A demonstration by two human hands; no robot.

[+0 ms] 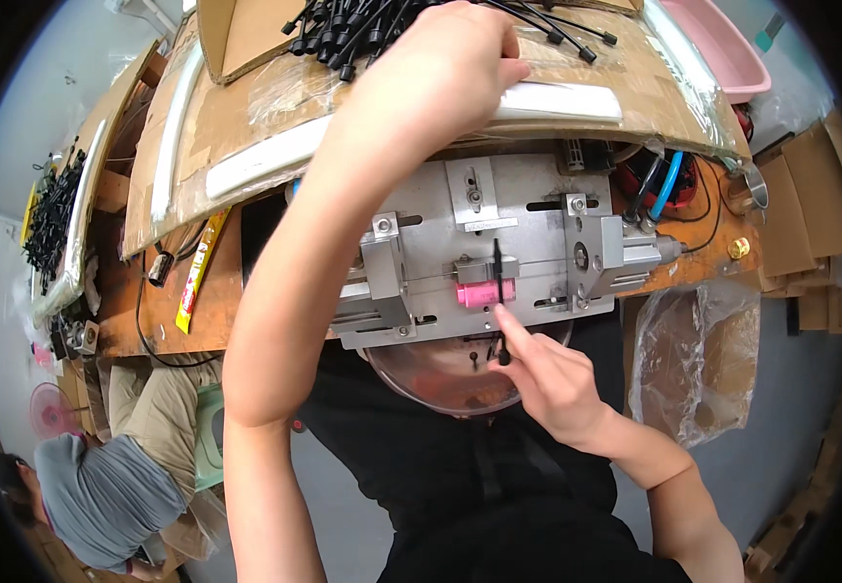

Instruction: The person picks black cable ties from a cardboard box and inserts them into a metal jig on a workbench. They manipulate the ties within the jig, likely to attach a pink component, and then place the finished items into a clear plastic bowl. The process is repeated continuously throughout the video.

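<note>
My left arm reaches across the bench, and my left hand [465,58] is at the far side beside a pile of thin black rods with thick capped ends [348,34]. Its visible fingers curl in; what they hold, if anything, is hidden. Nearer me, my right hand [555,384] pinches one black rod [498,267] between thumb and fingertips. That rod points away from me, crossing over a pink block [479,294] on a grey metal fixture [440,199]. Metal clamp blocks stand at the fixture's left [384,257] and right [591,253].
A clear bowl [411,384] sits under the fixture's front edge. Cardboard [275,126] with white strips covers the raised shelf behind. A yellow packet [198,272] lies left; a blue tube [669,185] runs right. Another person [115,486] sits at lower left.
</note>
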